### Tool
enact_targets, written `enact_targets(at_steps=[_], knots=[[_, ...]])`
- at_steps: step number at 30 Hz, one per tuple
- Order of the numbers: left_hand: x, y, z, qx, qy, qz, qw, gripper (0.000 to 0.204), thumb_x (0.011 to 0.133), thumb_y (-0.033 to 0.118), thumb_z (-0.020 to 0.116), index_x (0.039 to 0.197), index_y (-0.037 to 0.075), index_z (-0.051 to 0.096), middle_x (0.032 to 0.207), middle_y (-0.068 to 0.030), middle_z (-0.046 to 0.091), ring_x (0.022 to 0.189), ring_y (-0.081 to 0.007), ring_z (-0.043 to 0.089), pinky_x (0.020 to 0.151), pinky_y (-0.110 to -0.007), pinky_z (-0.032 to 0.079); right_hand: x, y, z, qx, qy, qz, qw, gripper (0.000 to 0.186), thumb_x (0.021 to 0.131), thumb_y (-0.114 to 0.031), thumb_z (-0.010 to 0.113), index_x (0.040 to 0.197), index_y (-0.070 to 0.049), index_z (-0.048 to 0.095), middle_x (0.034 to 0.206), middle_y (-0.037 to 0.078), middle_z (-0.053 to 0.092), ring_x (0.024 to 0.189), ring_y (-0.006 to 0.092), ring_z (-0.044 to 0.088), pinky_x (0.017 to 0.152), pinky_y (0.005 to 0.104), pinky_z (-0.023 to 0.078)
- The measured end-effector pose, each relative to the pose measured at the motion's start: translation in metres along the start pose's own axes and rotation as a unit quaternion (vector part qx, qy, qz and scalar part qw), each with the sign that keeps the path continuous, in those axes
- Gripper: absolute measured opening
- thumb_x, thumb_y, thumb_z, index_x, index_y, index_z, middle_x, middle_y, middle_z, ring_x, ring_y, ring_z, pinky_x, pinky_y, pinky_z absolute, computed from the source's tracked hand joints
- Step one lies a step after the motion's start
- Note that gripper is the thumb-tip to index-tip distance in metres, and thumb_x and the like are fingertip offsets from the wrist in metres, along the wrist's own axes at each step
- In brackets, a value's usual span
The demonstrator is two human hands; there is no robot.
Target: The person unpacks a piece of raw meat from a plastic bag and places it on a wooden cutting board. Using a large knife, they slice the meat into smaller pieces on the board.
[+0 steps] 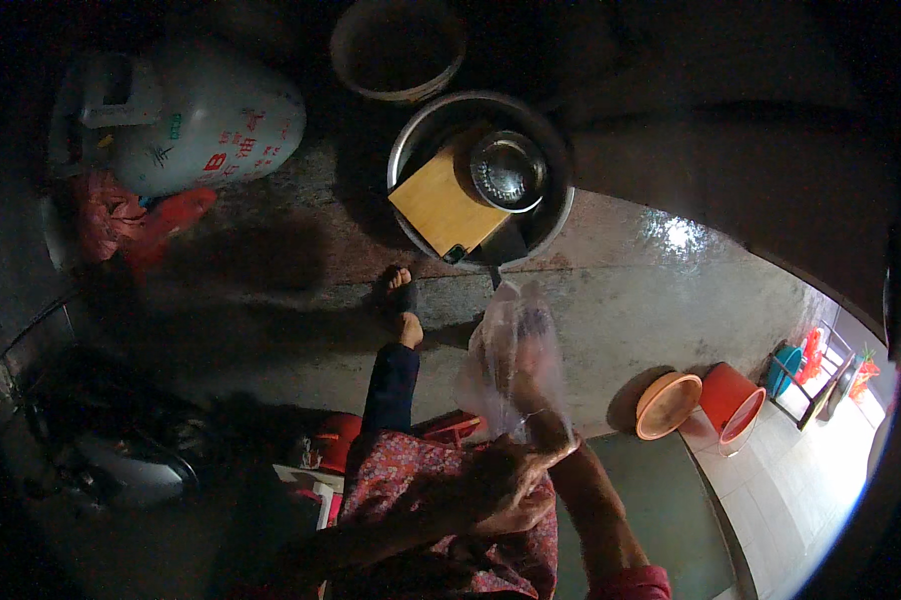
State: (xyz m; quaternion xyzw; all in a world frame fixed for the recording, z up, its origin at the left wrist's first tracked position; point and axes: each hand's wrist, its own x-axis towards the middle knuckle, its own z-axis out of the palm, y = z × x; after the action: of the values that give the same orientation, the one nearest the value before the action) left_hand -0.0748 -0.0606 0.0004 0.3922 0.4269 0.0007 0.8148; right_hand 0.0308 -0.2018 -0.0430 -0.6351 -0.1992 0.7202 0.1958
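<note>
My left hand [509, 478] is closed on the open edge of a translucent plastic bag [493, 340], over my patterned apron. My right hand [536, 375] is inside the bag, its fingers blurred behind the plastic; its forearm comes up from the lower right. Beyond the bag, a large metal basin [399, 150] on the floor holds a yellow wooden board [431, 210], a smaller shiny metal bowl [508, 170] and a dark flat object [504, 242]. My sandalled foot [403, 295] is just below the basin.
A grey gas cylinder [211, 120] lies upper left, near red plastic [131, 220]. An empty bucket [399, 50] stands behind the basin. An orange basin [668, 405], a red bucket [731, 400] and a blue container [785, 370] are at right. A dark machine [141, 460] sits lower left.
</note>
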Motion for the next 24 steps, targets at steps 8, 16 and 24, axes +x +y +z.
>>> enact_targets(at_steps=[8, 16, 24], knots=[[0.035, 0.006, -0.031, -0.044, 0.047, 0.021, 0.998, 0.070, 0.074, 0.016, 0.073, 0.137, -0.006, 0.050, 0.097, -0.0266, 0.067, 0.091, -0.0390, 0.066, 0.089, -0.046, 0.050, -0.018, 0.001, -0.005, 0.043, 0.003, 0.014, 0.999, 0.051, 0.093, -0.024, 0.062, 0.137, 0.000, 0.051, 0.134, 0.015, 0.058, 0.124, 0.0261, 0.052, 0.107, 0.0378, 0.038], [-0.029, 0.012, 0.025, 0.073, -0.038, -0.005, 0.997, 0.070, 0.074, 0.015, 0.073, 0.137, -0.006, 0.050, 0.096, -0.0260, 0.067, 0.090, -0.0386, 0.066, 0.088, -0.046, 0.050, -0.039, 0.001, -0.010, 0.085, 0.015, 0.025, 0.996, 0.052, 0.094, -0.023, 0.062, 0.139, 0.000, 0.050, 0.135, 0.014, 0.057, 0.124, 0.0249, 0.051, 0.108, 0.0371, 0.037], [-0.069, 0.009, 0.078, 0.183, -0.142, 0.009, 0.973, 0.070, 0.073, 0.014, 0.073, 0.137, -0.006, 0.050, 0.095, -0.0254, 0.067, 0.089, -0.0382, 0.066, 0.088, -0.046, 0.049, -0.067, 0.007, -0.004, 0.139, 0.008, 0.047, 0.989, 0.052, 0.095, -0.023, 0.061, 0.140, 0.000, 0.049, 0.136, 0.014, 0.057, 0.124, 0.0238, 0.051, 0.108, 0.0364, 0.037]])
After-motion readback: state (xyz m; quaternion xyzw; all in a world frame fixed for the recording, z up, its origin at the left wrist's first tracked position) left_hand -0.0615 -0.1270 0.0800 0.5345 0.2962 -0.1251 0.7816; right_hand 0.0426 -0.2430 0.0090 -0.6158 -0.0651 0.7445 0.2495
